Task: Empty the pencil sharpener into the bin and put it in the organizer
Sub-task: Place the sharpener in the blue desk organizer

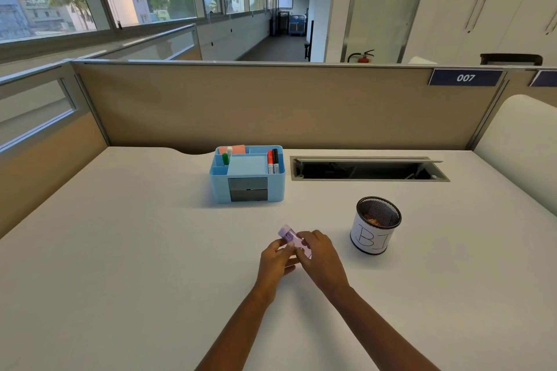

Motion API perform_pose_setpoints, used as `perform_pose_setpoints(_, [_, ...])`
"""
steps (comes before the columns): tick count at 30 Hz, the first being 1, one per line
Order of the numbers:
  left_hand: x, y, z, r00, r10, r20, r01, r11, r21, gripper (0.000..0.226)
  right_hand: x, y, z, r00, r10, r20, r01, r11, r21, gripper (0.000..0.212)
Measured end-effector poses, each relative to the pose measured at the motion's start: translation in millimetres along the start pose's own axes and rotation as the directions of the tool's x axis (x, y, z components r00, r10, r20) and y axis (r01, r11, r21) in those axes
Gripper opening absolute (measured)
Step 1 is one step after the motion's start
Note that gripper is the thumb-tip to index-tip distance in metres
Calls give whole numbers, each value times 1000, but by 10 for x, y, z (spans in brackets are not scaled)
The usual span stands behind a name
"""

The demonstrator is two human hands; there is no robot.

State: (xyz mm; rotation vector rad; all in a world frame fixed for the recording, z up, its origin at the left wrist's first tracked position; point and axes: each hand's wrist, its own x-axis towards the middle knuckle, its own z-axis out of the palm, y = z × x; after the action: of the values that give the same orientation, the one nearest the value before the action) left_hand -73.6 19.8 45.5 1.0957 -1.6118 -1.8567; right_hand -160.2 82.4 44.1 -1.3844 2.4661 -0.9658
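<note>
both forearms reach in over the white desk (120, 250) and meet in the middle. the left hand (275, 259) and right hand (319, 253) both grip the purple pencil sharpener (291, 236), tilted, its cap end pointing up-left. the mesh bin (375, 224) stands near on the right, the blue organizer (247, 187) further back.

Lilac translucent pencil sharpener (294, 240) tilted above desk, black mesh bin (376, 225) upright right, blue organizer (247, 173) behind.
</note>
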Motion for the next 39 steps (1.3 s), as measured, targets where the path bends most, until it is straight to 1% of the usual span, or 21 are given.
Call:
perform_pose_setpoints(3, [62,34,-107,998,36,-55,-31,996,79,36,87,-7,17,999,11,36,-10,999,-30,37])
perform_pose_setpoints(5, [126,15,-182,992,90,-86,-64,963,261,34,167,-18,12,999,2,35,0,998,-59,38])
perform_pose_setpoints(7, [168,-27,-264,981,155,-116,-80,871,485,35,281,-55,-13,1000,-10,25,13,996,-84,37])
perform_pose_setpoints(10, [233,-94,-399,961,249,-120,-95,706,702,37,542,-162,-47,999,-31,9,32,993,-115,34])
perform_pose_setpoints(12, [300,-119,-481,947,305,-107,-103,598,795,39,758,-268,-61,999,-46,-13,44,990,-131,34])
perform_pose_setpoints(15, [397,-123,-555,949,308,-74,-84,469,879,43,1053,-435,-79,995,-101,-1,98,973,-210,36])
perform_pose_setpoints(17, [455,-125,-590,952,302,-57,-75,408,910,44,1227,-536,-77,986,-164,16,162,944,-287,39])
perform_pose_setpoints(18, [480,-123,-599,951,305,-56,-73,394,916,44,1303,-583,-74,983,-181,15,177,936,-303,40])
perform_pose_setpoints(22, [571,-153,-633,945,324,-44,-87,379,921,44,1546,-715,-22,984,-179,-20,167,950,-265,40])
perform_pose_setpoints(26, [638,-184,-664,945,325,-16,-103,346,932,45,1708,-741,93,982,-187,-14,176,946,-271,37])
perform_pose_setpoints(28, [670,-210,-669,950,313,-8,-105,342,934,46,1756,-743,151,983,-182,-5,174,947,-270,39])
perform_pose_setpoints(31, [669,-175,-676,961,276,-7,-98,365,926,48,1832,-746,219,985,-174,12,171,948,-270,42])
perform_pose_setpoints(34, [640,-152,-673,935,355,0,-135,355,925,50,1894,-735,260,986,-166,31,168,946,-277,43])
perform_pose_setpoints(35, [651,-177,-668,932,363,-3,-137,359,923,50,1915,-727,270,986,-161,36,165,946,-280,43])
perform_pose_setpoints(36, [644,-168,-672,945,327,0,-131,381,915,50,1937,-717,281,987,-155,43,161,946,-282,43])
perform_pose_setpoints(38, [632,-188,-683,956,292,-11,-95,346,934,48,1969,-705,296,988,-145,57,155,945,-287,43])
perform_pose_setpoints(39, [632,-198,-676,946,323,-21,-96,341,935,47,1982,-700,302,988,-142,60,154,945,-288,43])
